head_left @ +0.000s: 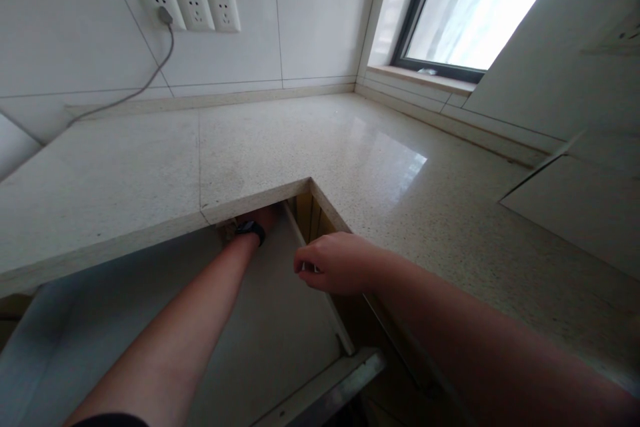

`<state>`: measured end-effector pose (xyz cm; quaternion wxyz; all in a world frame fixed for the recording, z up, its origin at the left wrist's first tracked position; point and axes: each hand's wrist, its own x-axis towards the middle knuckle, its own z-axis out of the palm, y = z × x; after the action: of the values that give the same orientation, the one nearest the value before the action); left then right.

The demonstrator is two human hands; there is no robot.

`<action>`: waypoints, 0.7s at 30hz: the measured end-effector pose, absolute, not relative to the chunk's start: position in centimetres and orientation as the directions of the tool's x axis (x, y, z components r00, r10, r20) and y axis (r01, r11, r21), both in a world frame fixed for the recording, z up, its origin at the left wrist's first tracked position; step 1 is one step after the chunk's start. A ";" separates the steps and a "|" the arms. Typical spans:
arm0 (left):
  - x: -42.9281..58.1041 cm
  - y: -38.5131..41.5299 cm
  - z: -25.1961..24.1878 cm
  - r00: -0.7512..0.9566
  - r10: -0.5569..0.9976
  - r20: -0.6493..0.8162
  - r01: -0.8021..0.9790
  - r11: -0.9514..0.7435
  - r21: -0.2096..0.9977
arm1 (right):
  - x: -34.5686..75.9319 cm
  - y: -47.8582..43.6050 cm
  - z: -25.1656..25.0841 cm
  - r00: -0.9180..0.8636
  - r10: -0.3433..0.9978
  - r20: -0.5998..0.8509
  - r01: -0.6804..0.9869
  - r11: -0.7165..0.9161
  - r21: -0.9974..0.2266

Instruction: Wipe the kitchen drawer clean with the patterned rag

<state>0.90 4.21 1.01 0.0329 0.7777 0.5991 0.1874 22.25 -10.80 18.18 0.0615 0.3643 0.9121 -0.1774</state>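
Note:
A wide drawer (280, 320) is pulled out from under the stone countertop. My left hand (269, 216) reaches deep into its back part, beneath the counter's edge. A dark watch (251, 231) is on that wrist. Shadow and the counter hide the left fingers. Over the drawer's right side wall (295, 223) hangs my right hand (333, 261), closed, its fingers curled towards the thumb. A small whitish bit shows between these fingers, too little to name. Near the left wrist, a brownish thing (227, 229) lies partly under the counter; its kind is unclear.
The speckled countertop (280, 140) turns a corner around the drawer. Three wall sockets (197, 12) are at the back, one with a grey cable (150, 83) plugged in. A window (460, 7) is at the upper right. The drawer front (345, 377) sticks out below.

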 end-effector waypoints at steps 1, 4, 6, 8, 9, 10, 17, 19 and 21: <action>0.9 3.9 1.0 0.202 0.947 0.252 0.925 -0.268 0.269 | 22.2 -10.8 18.2 -0.726 0.643 -0.244 0.688 0.671 -0.277; 0.7 2.5 1.3 0.173 0.949 0.263 0.938 -0.240 0.249 | 22.2 -10.8 18.1 -0.723 0.644 -0.250 0.691 0.670 -0.271; 0.6 1.4 1.6 0.160 0.954 0.252 0.953 -0.216 0.213 | 22.2 -10.8 18.1 -0.720 0.644 -0.256 0.693 0.668 -0.270; 0.5 0.3 1.9 0.161 0.965 0.208 0.965 -0.198 0.171 | 22.2 -10.9 18.2 -0.715 0.646 -0.267 0.699 0.663 -0.268; 0.5 -0.2 2.1 0.169 0.969 0.179 0.968 -0.198 0.154 | 22.2 -10.9 18.2 -0.712 0.647 -0.273 0.702 0.661 -0.265; 0.6 -0.8 2.2 0.183 0.971 0.151 0.968 -0.205 0.144 | 22.1 -10.9 18.2 -0.711 0.647 -0.276 0.704 0.660 -0.264; 1.6 -5.1 3.7 0.302 0.952 0.053 0.941 -0.307 0.143 | 22.2 -11.2 18.1 -0.722 0.638 -0.269 0.692 0.674 -0.260; 2.1 -6.5 4.2 0.325 0.945 0.023 0.935 -0.325 0.146 | 22.3 -11.2 18.0 -0.729 0.635 -0.255 0.685 0.683 -0.254; 2.6 -7.9 4.6 0.347 0.938 -0.003 0.927 -0.343 0.151 | 22.3 -11.2 17.8 -0.734 0.635 -0.240 0.679 0.689 -0.252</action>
<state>2.57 -7.85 4.63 0.0628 0.8183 0.5698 0.0421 22.28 -11.18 17.85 0.0670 0.3584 0.9166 -0.1639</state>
